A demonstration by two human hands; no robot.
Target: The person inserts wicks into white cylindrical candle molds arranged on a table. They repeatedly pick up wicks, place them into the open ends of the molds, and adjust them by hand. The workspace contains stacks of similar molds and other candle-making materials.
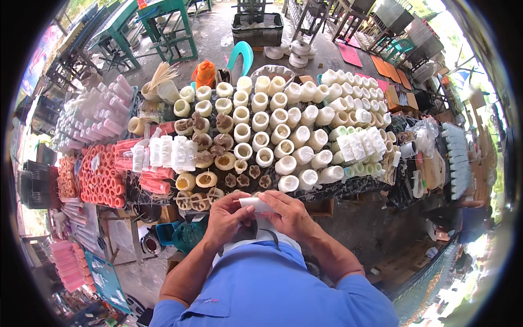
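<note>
Close in front of my chest, both hands hold a small white piece (255,205), smooth and perhaps paper or wax; I cannot tell which. My left hand (224,219) pinches its left end between thumb and fingers. From the other side, my right hand (287,215) has its fingers closed over the right end. Part of the piece is hidden by the fingers. Just beyond the hands, cream, wax-like hollow cups (265,157) stand in rows on the table. Small brown flower-shaped moulds (243,180) sit among them, near the table's front edge.
White wrapped bundles (173,152) lie left of the cups, beside red tubes (101,177) and pale pink tubes (98,122). More white wrapped pieces (362,143) rest on cups at the right. An orange bottle (205,73) and a teal chair (241,54) stand at the back.
</note>
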